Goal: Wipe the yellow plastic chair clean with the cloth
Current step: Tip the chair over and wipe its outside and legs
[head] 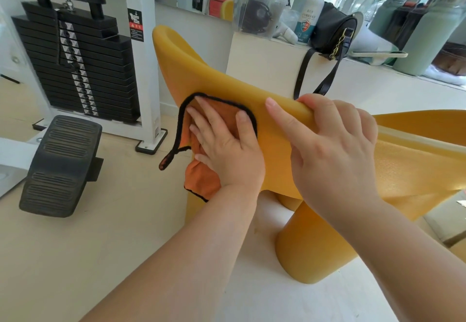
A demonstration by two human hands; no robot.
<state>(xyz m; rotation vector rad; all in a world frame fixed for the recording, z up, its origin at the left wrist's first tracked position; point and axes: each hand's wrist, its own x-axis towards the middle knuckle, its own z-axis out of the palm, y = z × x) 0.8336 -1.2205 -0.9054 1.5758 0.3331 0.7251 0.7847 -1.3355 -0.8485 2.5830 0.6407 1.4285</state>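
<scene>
The yellow plastic chair (201, 74) fills the middle and right of the view, its curved back facing me and a thick round leg (300, 248) on the floor. An orange cloth with a black hem (201, 183) lies flat against the outside of the chair back. My left hand (224, 145) presses it there with straight, spread fingers, and the cloth's lower part hangs loose below my palm. My right hand (330, 145) grips the top rim of the chair back, fingers curled over the far side and thumb stretched along the near face.
A weight-stack machine (75, 64) with a black footplate (60, 165) stands at the left on the pale wood floor. Behind the chair a white ledge (264, 56) carries a black handbag (330, 29), bottles, a clear box and a phone.
</scene>
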